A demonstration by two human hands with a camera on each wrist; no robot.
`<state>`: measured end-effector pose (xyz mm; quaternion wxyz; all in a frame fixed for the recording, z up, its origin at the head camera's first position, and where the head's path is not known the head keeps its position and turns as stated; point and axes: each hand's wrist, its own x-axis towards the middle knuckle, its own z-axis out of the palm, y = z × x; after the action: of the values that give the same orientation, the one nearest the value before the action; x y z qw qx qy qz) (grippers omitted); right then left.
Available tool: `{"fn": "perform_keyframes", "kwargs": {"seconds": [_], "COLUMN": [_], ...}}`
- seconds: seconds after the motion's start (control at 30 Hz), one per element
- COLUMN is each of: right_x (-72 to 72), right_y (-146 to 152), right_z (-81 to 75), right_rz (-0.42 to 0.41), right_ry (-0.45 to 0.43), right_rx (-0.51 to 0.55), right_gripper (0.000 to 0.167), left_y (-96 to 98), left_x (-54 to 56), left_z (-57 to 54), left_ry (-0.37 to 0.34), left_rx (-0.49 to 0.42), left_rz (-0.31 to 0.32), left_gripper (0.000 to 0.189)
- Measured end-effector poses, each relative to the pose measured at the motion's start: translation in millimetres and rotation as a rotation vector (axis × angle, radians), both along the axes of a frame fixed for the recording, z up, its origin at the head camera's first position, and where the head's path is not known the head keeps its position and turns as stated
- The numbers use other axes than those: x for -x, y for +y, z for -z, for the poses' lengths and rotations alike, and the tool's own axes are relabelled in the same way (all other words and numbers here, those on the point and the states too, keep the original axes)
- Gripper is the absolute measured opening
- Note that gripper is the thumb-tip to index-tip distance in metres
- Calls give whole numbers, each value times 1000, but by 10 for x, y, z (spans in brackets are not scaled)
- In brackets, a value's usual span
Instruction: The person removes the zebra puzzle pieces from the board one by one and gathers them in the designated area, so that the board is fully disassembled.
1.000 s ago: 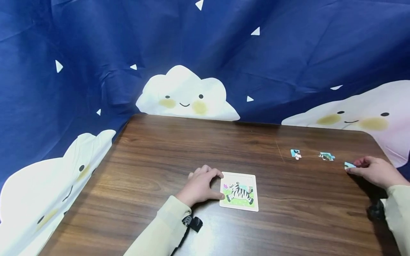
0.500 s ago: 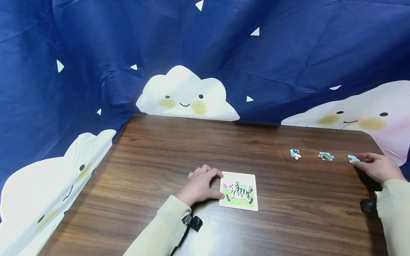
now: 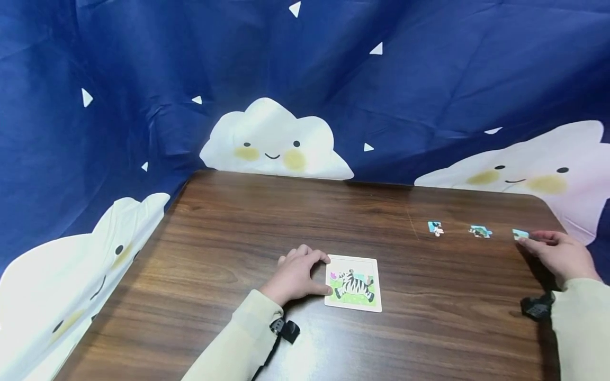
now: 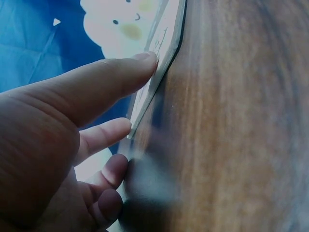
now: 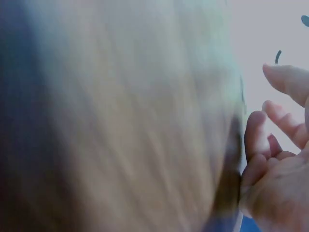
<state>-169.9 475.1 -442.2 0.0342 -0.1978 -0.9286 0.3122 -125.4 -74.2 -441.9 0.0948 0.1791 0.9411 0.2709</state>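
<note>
A square zebra puzzle board (image 3: 353,306) with a pale frame lies on the table, partly filled with picture pieces. Along its left side rests my left hand (image 3: 296,275), the index fingertip at the far corner and the thumb lower down. The left wrist view shows that thumb (image 4: 111,79) straight, its tip on the frame. At the far right, a blue-and-green puzzle piece (image 3: 520,234) lies just beyond the fingertips of my right hand (image 3: 564,254). In the right wrist view its thumb (image 5: 287,79) and fingers stand apart with nothing between them.
Two more puzzle pieces lie in a row on the right side: a blue-and-white piece (image 3: 436,228) and a piece with a green patch (image 3: 480,231). The brown wooden table (image 3: 229,222) ends at a blue curtain (image 3: 267,53) printed with clouds.
My right hand moved away from me with the puzzle piece, which came into line with the other two; the fingers then drew slightly off it. The left hand stayed at the board.
</note>
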Motion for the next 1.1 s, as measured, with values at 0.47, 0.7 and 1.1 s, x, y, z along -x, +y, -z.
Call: {"fn": "perform_keyframes", "kwargs": {"seconds": [0.47,0.7,1.1], "right_x": [-70,-119,-201], "right_y": [-420,-687,-1195], "right_z": [38,33,-221], "right_rz": [39,18,-72], "right_ry": [63,104,234], "right_rx": [252,355,398], "right_gripper": [23,13,12], "left_y": [-52,-44,-15], "left_x": [-5,4,8], "left_z": [9,31,14], "left_ry": [-11,-17,-3], "left_rx": [11,14,13], "left_rz": [-2,-7,7], "left_gripper": [65,64,64]}}
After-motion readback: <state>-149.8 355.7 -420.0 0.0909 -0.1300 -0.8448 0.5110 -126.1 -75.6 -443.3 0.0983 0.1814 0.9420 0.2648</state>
